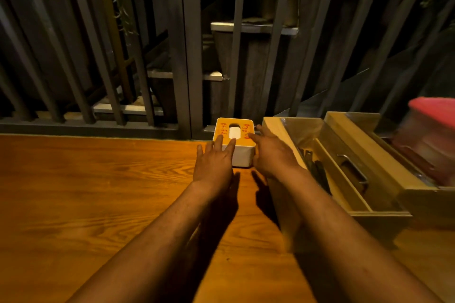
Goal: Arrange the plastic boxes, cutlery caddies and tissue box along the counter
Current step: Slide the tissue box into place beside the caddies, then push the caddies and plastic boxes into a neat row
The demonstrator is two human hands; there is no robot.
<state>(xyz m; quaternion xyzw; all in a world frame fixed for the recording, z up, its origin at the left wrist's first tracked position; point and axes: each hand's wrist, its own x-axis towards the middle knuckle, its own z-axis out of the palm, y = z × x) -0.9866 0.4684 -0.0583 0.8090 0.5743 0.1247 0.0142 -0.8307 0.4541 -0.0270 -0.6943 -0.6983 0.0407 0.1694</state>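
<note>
A white tissue box [242,156] with a wooden lid and red writing stands at the back of the wooden counter [98,192], against the railing. My left hand [213,162] lies flat, fingers spread, its fingertips on the box's near left top edge. My right hand [272,152] is spread too, fingertips touching the lid's right side. Neither hand grips the box. A wooden cutlery caddy [344,167] with dark utensils stands right beside the box. Behind the caddy, a blurred clear plastic box with a red lid [430,135] sits at the far right.
A dark metal railing [182,56] runs along the counter's far edge, with wooden posts, steps and hanging plants behind it. The caddy has two long compartments and a metal handle [354,170]. Bare counter stretches to the left of the tissue box.
</note>
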